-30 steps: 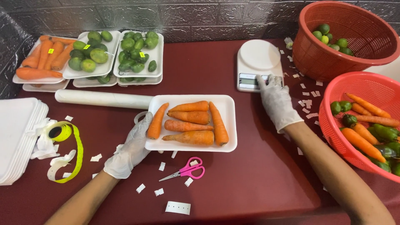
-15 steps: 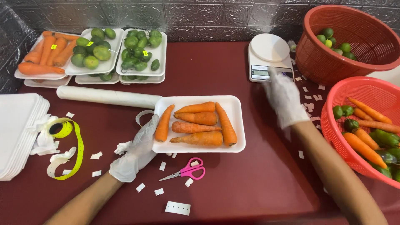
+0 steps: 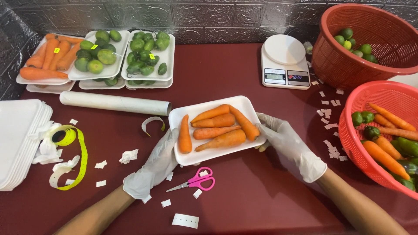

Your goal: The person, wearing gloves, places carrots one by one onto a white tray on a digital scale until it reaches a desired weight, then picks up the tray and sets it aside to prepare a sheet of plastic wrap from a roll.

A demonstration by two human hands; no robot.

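Near edge: paper label strip (image 3: 185, 220) lies at the front of the dark red surface (image 3: 244, 200); pink scissors (image 3: 194, 181) just behind it, small paper scraps about.
Left hand (image 3: 154, 165): gloved, grip closed on the left rim of the white foam tray (image 3: 213, 152), thumb on top.
Right hand (image 3: 288, 143): gloved, grip closed on the tray's right rim, fingers partly under it.
Tray: between both hands, mid-surface, slightly turned; whether lifted or resting cannot be told. Holds five carrots (image 3: 220, 128), one lying apart at the left end.
Open room: bare surface in front of the tray between the forearms, and behind it up to the scale.
Left side: stack of empty foam trays (image 3: 17, 139) at the edge; yellow label roll (image 3: 65, 135) beside it; cardboard tube (image 3: 114, 102) behind.
Right side: red basket (image 3: 368, 139) of carrots and green peppers overhangs the edge.
Far: white kitchen scale (image 3: 285, 61); second red basket (image 3: 344, 65) with green limes; filled trays (image 3: 100, 58) of carrots and limes against the grey embossed wall (image 3: 217, 17).
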